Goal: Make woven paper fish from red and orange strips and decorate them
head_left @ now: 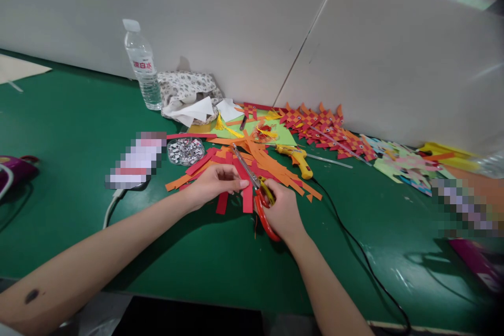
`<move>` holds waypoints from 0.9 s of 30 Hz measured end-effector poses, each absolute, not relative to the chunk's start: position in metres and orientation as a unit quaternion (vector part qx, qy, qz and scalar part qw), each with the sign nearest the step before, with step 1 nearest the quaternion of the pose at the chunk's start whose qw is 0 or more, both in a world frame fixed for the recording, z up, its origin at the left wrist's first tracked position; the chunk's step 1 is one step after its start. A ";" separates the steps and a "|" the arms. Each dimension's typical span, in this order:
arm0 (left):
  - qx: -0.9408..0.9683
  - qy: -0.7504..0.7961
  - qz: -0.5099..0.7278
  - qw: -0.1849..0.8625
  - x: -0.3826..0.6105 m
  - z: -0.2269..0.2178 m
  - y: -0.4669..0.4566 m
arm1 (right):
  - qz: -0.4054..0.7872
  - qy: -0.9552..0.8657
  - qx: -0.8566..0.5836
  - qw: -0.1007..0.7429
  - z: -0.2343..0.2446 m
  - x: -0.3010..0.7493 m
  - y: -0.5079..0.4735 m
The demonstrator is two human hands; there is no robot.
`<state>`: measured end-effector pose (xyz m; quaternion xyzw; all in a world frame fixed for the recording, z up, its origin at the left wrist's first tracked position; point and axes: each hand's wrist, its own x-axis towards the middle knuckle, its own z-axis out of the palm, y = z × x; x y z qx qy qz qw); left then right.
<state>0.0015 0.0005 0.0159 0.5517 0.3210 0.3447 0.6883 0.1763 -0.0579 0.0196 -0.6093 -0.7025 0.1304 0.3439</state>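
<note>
My left hand (219, 185) pinches a red paper strip (247, 200), whose lower end hangs down below the fingers. In my right hand (284, 210) is a pair of scissors (249, 170) with red and yellow handles. Their blades point up and away, lying against the red strip beside my left fingertips; whether they are cutting it I cannot tell. Just beyond both hands spreads a pile of orange and red strips (275, 165). A yellow hot glue gun (295, 158) lies right of the pile, and a clear box of googly eyes (185, 151) sits to its left.
A water bottle (144, 71) and a patterned tissue pouch (189, 92) stand by the grey partition (236, 21). Woven red and orange paper fish (323, 128) are heaped at the back right. A phone (137, 160) with a cable lies left. The glue gun's black cord (354, 236) crosses the green table.
</note>
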 end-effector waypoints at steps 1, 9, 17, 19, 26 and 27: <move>0.551 0.322 0.344 0.689 0.002 0.016 0.000 | 0.127 -0.703 -0.608 0.347 0.020 0.176 -0.058; 0.537 0.330 0.366 0.685 0.000 0.016 0.002 | 0.196 -0.639 -0.626 0.402 0.023 0.174 -0.059; 0.480 0.371 0.426 0.671 0.000 0.010 0.008 | 0.436 -0.472 -0.615 0.457 0.032 0.174 -0.055; 0.480 0.375 0.424 0.670 0.001 0.011 0.007 | 0.448 -0.480 -0.594 0.464 0.033 0.173 -0.055; 0.487 0.378 0.410 0.672 0.003 0.012 0.003 | 0.476 -0.494 -0.571 0.452 0.030 0.172 -0.055; 0.487 0.379 0.409 0.672 0.003 0.012 0.003 | 0.475 -0.495 -0.571 0.451 0.030 0.172 -0.055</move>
